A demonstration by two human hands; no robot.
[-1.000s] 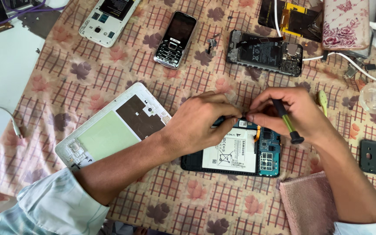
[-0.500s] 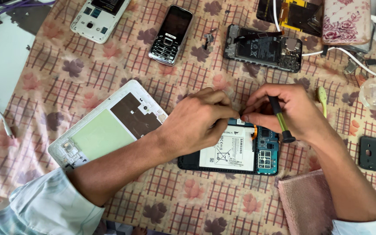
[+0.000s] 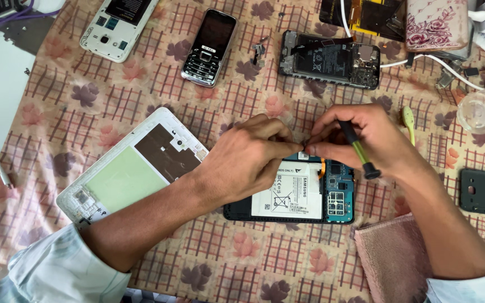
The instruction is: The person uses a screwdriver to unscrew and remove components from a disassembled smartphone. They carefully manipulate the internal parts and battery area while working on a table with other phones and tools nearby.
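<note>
Single head-worn view, looking steeply down from above onto the counter [image 3: 7, 84]. Close range: both forearms enter from the bottom edge, hands meet near frame centre. Far side of the counter runs along the top.

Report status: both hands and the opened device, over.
Left hand pinching at top edge of opened black tablet with white battery. Right hand pinching there too, green-and-black screwdriver tucked in palm. White back cover lies beside, nothing obstructing.

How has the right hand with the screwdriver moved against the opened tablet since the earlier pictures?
No real move. The right hand holds the green screwdriver at the top edge of the opened tablet, fingertips meeting the left hand, as before.
</note>
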